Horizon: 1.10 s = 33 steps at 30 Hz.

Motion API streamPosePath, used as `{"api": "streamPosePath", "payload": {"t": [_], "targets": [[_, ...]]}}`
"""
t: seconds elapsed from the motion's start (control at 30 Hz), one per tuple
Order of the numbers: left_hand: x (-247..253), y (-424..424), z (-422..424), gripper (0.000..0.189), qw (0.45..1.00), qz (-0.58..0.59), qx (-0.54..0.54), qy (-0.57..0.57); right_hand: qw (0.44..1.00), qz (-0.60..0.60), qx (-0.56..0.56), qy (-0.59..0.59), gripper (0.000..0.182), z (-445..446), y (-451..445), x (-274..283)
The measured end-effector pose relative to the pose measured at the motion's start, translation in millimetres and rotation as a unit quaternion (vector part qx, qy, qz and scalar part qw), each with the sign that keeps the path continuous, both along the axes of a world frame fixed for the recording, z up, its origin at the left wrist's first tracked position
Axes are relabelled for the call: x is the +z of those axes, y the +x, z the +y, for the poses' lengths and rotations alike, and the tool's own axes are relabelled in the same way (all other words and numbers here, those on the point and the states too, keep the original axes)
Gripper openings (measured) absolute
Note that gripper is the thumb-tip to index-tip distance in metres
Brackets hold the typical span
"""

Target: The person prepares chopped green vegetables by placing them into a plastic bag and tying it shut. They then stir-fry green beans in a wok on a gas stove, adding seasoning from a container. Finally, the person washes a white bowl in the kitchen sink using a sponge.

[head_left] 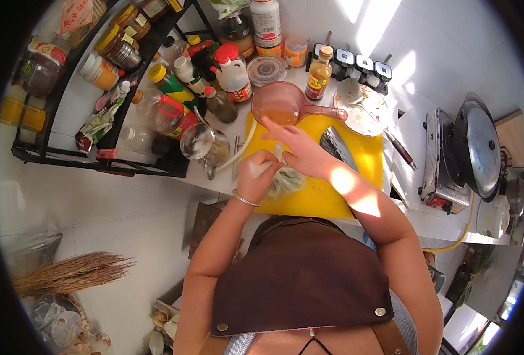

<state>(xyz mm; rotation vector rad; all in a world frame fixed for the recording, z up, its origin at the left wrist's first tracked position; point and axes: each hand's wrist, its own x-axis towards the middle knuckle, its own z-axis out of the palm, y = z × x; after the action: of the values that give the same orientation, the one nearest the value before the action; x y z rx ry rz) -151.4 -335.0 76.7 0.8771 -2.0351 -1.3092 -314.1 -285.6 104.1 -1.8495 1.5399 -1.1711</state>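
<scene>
Both of my hands are on the neck of a clear plastic bag (287,184) with something green inside, over a yellow cutting board (315,202). My left hand (256,174) is closed around the bag's gathered top. With thumb and some fingers my right hand (304,150) pinches the same neck, its index finger stretched forward. Beyond that finger stands a pinkish translucent dipper (274,101) holding amber liquid. To the right of my right hand a wide-bladed knife (336,144) lies on the board, its handle hidden by my forearm.
A metal pitcher (205,146) stands left of the board. Behind are a sauce bottle (318,75) and a stained plate (368,115) with a ladle (350,92) on it. A gas stove (439,155) carrying a lidded wok (479,142) is at right; a black rack (124,106) with jars is at left.
</scene>
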Motion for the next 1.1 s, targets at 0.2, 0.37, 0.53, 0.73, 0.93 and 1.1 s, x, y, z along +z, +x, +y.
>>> {"api": "streamPosePath", "payload": {"t": [0.2,0.37,0.53,0.73,0.93,1.1], "targets": [[-29,13,-8,0.022,0.991,-0.029,-0.017,0.129,0.976,0.216,-0.027,0.002,0.018,5,-27,-3],[-26,23,-10,0.018,0.942,0.099,0.009,0.322,0.981,0.131,0.126,0.063,0.016,55,-19,-14],[-12,20,4,0.016,0.998,-0.019,-0.047,0.031,0.973,-0.165,0.042,0.158,0.021,25,-10,-25],[-12,5,-4,0.015,0.906,-0.003,-0.082,-0.416,0.935,-0.189,0.082,0.289,0.024,-6,3,-58],[-8,17,6,0.014,0.894,-0.046,-0.007,-0.446,0.995,-0.036,0.09,0.023,0.016,5,2,-63],[-14,30,22,0.013,0.905,-0.035,0.027,-0.423,0.994,0.099,0.044,0.003,0.008,11,20,-55]]}}
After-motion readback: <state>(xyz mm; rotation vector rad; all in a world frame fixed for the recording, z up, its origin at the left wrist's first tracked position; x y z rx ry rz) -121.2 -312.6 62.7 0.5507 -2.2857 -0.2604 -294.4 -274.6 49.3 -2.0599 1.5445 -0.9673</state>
